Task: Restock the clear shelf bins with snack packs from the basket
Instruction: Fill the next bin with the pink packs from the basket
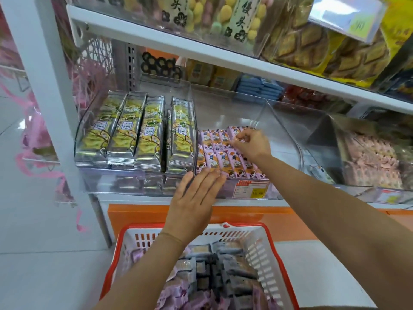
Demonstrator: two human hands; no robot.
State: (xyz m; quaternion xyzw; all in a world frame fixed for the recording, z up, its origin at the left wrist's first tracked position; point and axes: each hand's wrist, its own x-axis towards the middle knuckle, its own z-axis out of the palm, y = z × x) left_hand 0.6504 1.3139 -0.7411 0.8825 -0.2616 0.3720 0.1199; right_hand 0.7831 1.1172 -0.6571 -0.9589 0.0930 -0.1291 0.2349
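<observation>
Clear shelf bin (282, 128): L hand (194, 198) flat on front packs (237, 166); R hand (252, 144) pinch-grip on rear pack (233, 132).

Bright, even indoor light. Glare streaks the clear bins (223, 113). Wide-angle bending curves the shelves (201, 48); edges look soft and blurred.

bins (279, 121): clear glossy plastic. packs (125, 130): shiny foil. basket (266, 245): slotted white plastic, red rim. shelf (201, 44): smooth white.
</observation>
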